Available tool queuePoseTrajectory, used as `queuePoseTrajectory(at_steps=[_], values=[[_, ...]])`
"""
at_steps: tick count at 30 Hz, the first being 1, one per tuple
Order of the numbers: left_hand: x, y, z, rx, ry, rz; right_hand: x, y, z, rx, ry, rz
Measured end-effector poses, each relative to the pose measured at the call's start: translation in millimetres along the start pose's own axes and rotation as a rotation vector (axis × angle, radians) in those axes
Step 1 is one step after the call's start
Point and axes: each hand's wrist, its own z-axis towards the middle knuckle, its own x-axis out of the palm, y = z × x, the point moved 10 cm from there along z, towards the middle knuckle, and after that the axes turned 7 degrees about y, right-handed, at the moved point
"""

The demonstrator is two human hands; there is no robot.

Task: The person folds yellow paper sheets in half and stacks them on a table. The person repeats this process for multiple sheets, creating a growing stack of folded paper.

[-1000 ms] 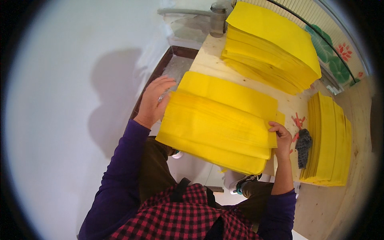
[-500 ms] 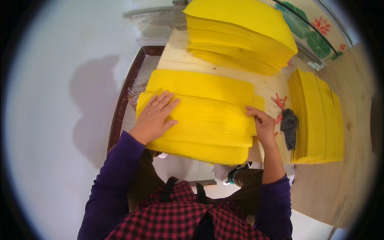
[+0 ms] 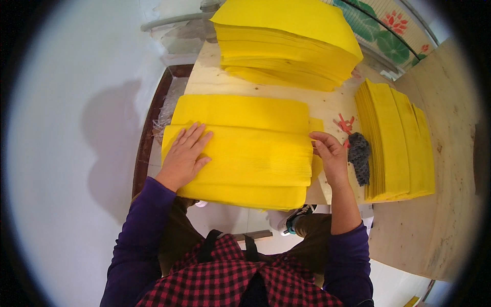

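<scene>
yellow sheets [image 3: 245, 156] form three stacks on the counter [image 3: 207, 77], one jar [image 3: 208, 21] by the farthest; left hand [image 3: 182, 157] lies flat, right hand [image 3: 331, 155] curls, grip unclear.

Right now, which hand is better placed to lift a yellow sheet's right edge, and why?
The right hand, probably: it is at the right edge of the near yellow stack, while the left hand lies flat near the left end.

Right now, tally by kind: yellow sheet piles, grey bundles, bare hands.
Yellow sheets: near pile, far pile, right pile = 3
Grey: mesh-like bundle = 1
Bare: left hand, right hand = 2
Total = 6
</scene>
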Motion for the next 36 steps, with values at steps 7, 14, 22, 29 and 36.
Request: queuePoseTrajectory(at_steps=[7, 14, 22, 29, 36], values=[[-0.2, 0.5, -1.1, -0.008, -0.025, 0.025, 3.9, -2.2, 4.7, 0.05, -0.064, 0.04], [-2.3, -0.8, -3.2, 0.002, -0.046, 0.025, 6.9, -3.2, 7.7, 0.019, -0.087, 0.039], [-3.2, 0.1, -4.4, -0.006, -0.079, -0.001, 4.2, -12.6, 14.8, 0.0, -0.159, -0.004], [-4.4, 2.4, -6.3, -0.005, -0.105, -0.028, 6.5, -14.2, 17.6, 0.035, -0.178, -0.063], [-6.0, 0.3, -6.6, 0.012, -0.145, -0.008, 6.3, -14.9, 18.6, 0.015, -0.186, -0.052]])
